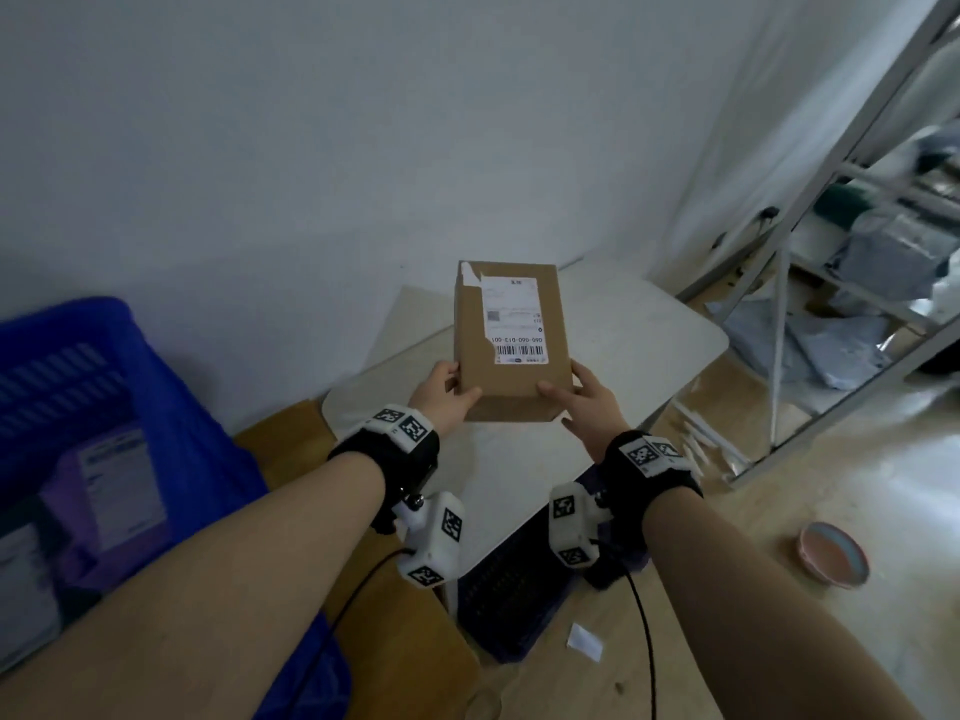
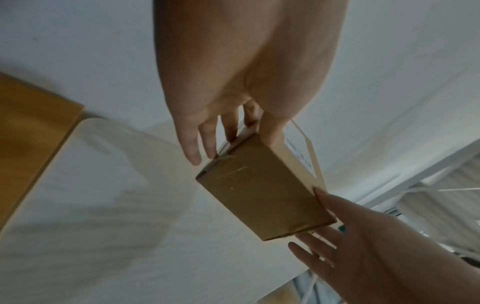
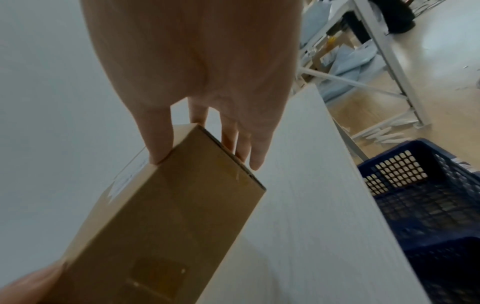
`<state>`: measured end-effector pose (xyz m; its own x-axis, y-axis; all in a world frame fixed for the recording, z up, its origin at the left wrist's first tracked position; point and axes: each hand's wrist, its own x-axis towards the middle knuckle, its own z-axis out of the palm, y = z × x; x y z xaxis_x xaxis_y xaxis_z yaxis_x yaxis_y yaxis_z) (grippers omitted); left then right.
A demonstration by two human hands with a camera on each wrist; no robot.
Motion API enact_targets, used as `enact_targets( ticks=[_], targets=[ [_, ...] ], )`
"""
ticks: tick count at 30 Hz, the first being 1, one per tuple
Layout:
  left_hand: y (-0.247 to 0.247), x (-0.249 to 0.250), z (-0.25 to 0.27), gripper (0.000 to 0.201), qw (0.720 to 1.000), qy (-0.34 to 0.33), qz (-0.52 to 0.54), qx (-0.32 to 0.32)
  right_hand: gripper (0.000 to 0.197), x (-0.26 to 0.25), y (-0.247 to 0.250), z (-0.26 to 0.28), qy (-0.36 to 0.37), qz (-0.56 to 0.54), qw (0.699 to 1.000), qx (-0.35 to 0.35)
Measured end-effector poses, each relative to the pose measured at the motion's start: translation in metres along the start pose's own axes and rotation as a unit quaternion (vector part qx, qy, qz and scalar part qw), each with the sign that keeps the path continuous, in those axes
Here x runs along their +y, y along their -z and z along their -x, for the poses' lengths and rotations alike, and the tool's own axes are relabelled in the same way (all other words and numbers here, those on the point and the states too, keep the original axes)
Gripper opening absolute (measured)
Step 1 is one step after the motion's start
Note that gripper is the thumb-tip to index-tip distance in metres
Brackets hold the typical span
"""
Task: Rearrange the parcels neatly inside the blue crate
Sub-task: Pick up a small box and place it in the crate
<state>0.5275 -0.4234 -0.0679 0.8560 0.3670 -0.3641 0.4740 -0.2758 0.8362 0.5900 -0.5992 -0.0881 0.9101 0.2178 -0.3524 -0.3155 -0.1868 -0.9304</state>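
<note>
Brown cardboard box (image 1: 511,337), one of it, sits between our two hands, lifted over the white tabletop (image 1: 634,335) near its middle; the wrist views show clear space under it. Our left hand (image 1: 448,392) pinches the near left corner, thumb on the labelled top face, fingers (image 2: 207,142) laid along the side and under the edge. Our right hand (image 1: 589,402) pinches the near right corner the same way, thumb on top, fingers (image 3: 244,148) running down the right side. A white shipping label (image 1: 514,322) with a barcode covers much of the top, its upper left corner torn.

Containers, we count two. The blue crate (image 1: 104,356) stands off the tabletop's left edge, beside our left forearm. Inside it we see at least two parcels: a purple mailer (image 1: 111,491) with a white label, and a pale one (image 1: 23,574) at the near left, partly cut off by the frame. A darker navy basket (image 3: 426,207) with a perforated wall stands under the tabletop's near right edge; what it holds we cannot tell.

Off to the right: one grey metal shelf rack (image 1: 852,210) stuffed with grey-blue mailer bags (image 1: 826,345), some spilled on the wooden floor. One small pink bowl (image 1: 832,553) rests on the floor. One white scrap of paper (image 1: 585,641) lies near the basket.
</note>
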Motion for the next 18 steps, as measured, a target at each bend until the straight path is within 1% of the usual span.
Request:
enact_targets(
  ticks=[3,5,8,10,13,15,18],
  targets=[
    [0.023,0.033,0.025,0.049,0.997,-0.075,0.022,0.012,0.062,-0.042,0.005,0.03,0.049,-0.036,0.998,0.014],
    [0.043,0.053,0.049,0.045,0.993,-0.113,0.035,0.017,0.062,-0.069,0.005,0.053,0.076,-0.057,0.995,0.022],
    [0.077,0.071,0.09,0.044,0.986,-0.153,0.062,0.022,0.058,-0.103,-0.007,0.092,0.114,-0.068,0.991,0.019],
    [0.101,0.077,0.12,0.043,0.982,-0.166,0.089,0.027,0.054,-0.121,-0.021,0.121,0.134,-0.076,0.988,0.008],
    [0.14,0.075,0.167,0.041,0.977,-0.163,0.136,0.029,0.049,-0.139,-0.052,0.162,0.162,-0.099,0.982,-0.009],
    [0.168,0.065,0.195,0.04,0.976,-0.16,0.145,0.037,0.044,-0.147,-0.078,0.188,0.176,-0.117,0.977,-0.031],
    [0.214,0.043,0.234,0.044,0.97,-0.167,0.159,0.07,0.04,-0.154,-0.121,0.225,0.197,-0.124,0.97,-0.065]
  ],
)
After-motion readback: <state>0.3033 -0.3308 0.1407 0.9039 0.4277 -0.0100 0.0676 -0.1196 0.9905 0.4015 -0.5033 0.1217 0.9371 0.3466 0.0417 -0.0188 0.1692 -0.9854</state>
